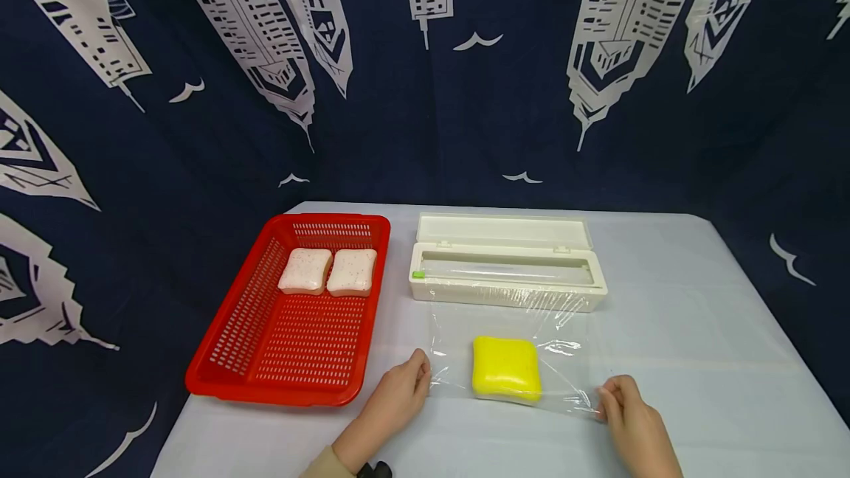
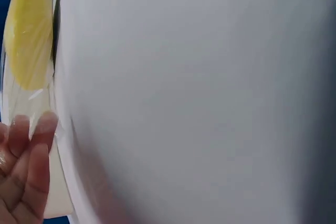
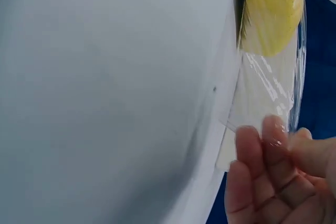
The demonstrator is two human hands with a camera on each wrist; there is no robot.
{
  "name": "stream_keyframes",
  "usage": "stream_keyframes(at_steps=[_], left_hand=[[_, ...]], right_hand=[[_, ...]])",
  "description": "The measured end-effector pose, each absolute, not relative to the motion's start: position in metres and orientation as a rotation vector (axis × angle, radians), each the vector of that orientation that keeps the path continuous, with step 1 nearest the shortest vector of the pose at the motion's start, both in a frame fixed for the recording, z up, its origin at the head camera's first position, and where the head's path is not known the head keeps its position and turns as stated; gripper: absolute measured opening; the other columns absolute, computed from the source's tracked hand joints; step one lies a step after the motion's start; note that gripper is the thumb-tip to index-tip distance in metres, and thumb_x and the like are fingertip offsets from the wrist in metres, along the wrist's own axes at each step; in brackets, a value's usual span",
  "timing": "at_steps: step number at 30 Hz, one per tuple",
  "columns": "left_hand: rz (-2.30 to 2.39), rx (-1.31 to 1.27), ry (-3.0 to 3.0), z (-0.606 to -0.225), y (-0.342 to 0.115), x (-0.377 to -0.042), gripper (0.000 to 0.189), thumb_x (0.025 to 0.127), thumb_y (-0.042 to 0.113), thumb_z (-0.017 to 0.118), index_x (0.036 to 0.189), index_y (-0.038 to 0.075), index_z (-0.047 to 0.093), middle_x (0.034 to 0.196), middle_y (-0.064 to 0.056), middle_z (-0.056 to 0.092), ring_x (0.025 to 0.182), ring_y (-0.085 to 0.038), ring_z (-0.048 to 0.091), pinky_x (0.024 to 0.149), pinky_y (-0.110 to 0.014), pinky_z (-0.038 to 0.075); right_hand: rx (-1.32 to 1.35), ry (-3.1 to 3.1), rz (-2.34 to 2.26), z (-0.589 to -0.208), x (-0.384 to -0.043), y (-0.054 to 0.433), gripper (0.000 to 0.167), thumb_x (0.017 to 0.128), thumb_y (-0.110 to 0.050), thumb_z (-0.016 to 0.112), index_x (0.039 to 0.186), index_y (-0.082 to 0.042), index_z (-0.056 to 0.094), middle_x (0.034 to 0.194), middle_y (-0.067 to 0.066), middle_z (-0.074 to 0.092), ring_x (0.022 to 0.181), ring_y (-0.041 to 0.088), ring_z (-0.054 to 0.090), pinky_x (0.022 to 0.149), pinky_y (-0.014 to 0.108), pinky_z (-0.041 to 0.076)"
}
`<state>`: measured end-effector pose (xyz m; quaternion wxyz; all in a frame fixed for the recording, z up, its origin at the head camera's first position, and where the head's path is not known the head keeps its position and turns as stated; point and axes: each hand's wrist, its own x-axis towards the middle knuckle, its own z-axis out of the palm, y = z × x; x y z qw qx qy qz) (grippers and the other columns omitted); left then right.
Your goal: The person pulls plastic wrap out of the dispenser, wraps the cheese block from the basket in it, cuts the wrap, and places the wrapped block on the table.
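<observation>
A sheet of clear plastic wrap (image 1: 571,349) stretches from the white dispenser box (image 1: 508,293) toward the front of the table. A yellow, soap-like square block (image 1: 507,369) lies under the sheet, its shiny surface showing through the film. My left hand (image 1: 401,393) pinches the sheet's near left corner, while my right hand (image 1: 634,423) grips the near right corner between thumb and fingers. Both wrist views show the film drawn taut along the yellow block, with the left fingers (image 2: 46,124) and right fingers (image 3: 275,135) at its edge.
The dispenser's lid (image 1: 501,231) is flipped back, showing a roll inside, and a green slider (image 1: 418,274) sits at its left end. A red perforated basket (image 1: 226,389) holds two white, speckled square blocks (image 1: 305,270) on the left. Behind the table hangs a dark blue printed cloth (image 1: 432,131).
</observation>
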<state>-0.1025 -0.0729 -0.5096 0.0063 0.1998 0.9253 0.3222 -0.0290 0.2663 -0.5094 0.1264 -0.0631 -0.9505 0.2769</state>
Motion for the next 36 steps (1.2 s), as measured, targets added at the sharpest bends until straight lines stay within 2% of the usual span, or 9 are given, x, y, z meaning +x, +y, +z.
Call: stream_keyframes(at_steps=[6, 12, 16, 22, 29, 36], left_hand=[[0.938, 0.593, 2.938, -0.505, -0.065, -0.110, 0.014, 0.092, 0.006, 0.059, 0.085, 0.013, 0.049, 0.059, 0.009, 0.040, 0.054, -0.006, 0.039, 0.050, -0.020, 0.034], [0.829, 0.571, 2.958, -0.509, -0.055, -0.117, 0.013, 0.091, 0.006, 0.060, 0.084, 0.009, 0.050, 0.056, 0.004, 0.045, 0.050, -0.010, 0.041, 0.048, -0.022, 0.036], [0.714, 0.518, 2.954, -0.512, -0.049, -0.120, 0.012, 0.090, 0.007, 0.061, 0.082, 0.008, 0.052, 0.057, 0.000, 0.050, 0.049, -0.013, 0.045, 0.047, -0.025, 0.037], [0.643, 0.407, 2.923, -0.511, -0.045, -0.122, 0.014, 0.087, 0.008, 0.066, 0.081, 0.007, 0.053, 0.061, -0.004, 0.056, 0.053, -0.020, 0.054, 0.049, -0.029, 0.041], [0.632, 0.266, 2.909, -0.513, -0.042, -0.123, 0.017, 0.084, 0.010, 0.071, 0.085, 0.003, 0.055, 0.067, -0.007, 0.057, 0.060, -0.026, 0.057, 0.055, -0.037, 0.045], [0.651, 0.254, 3.058, -0.513, -0.048, -0.120, 0.018, 0.083, 0.010, 0.070, 0.087, 0.004, 0.053, 0.074, -0.008, 0.055, 0.069, -0.025, 0.055, 0.059, -0.035, 0.043]], right_hand=[[-0.072, -2.903, 0.786, -0.500, -0.043, 0.273, 0.010, 0.100, -0.012, 0.055, 0.097, -0.004, 0.049, 0.065, -0.006, 0.051, 0.053, 0.000, 0.038, 0.050, 0.023, 0.035], [-0.078, -3.125, 0.752, -0.493, -0.059, 0.274, 0.014, 0.099, -0.016, 0.056, 0.097, -0.005, 0.048, 0.059, -0.002, 0.045, 0.052, 0.013, 0.041, 0.051, 0.028, 0.033], [-0.090, -3.243, 0.720, -0.495, -0.068, 0.271, 0.016, 0.097, -0.016, 0.059, 0.093, -0.004, 0.049, 0.058, 0.000, 0.045, 0.054, 0.016, 0.044, 0.052, 0.031, 0.036], [-0.148, -3.323, 0.686, -0.501, -0.078, 0.268, 0.019, 0.094, -0.017, 0.063, 0.088, -0.004, 0.051, 0.063, 0.001, 0.051, 0.057, 0.016, 0.047, 0.055, 0.031, 0.039], [-0.228, -3.336, 0.706, -0.504, -0.079, 0.269, 0.026, 0.092, -0.023, 0.068, 0.088, -0.001, 0.053, 0.065, 0.002, 0.052, 0.059, 0.017, 0.047, 0.055, 0.030, 0.038], [-0.288, -3.235, 0.841, -0.497, -0.075, 0.276, 0.029, 0.096, -0.023, 0.060, 0.094, 0.004, 0.053, 0.069, 0.003, 0.054, 0.063, 0.018, 0.049, 0.056, 0.033, 0.040]])
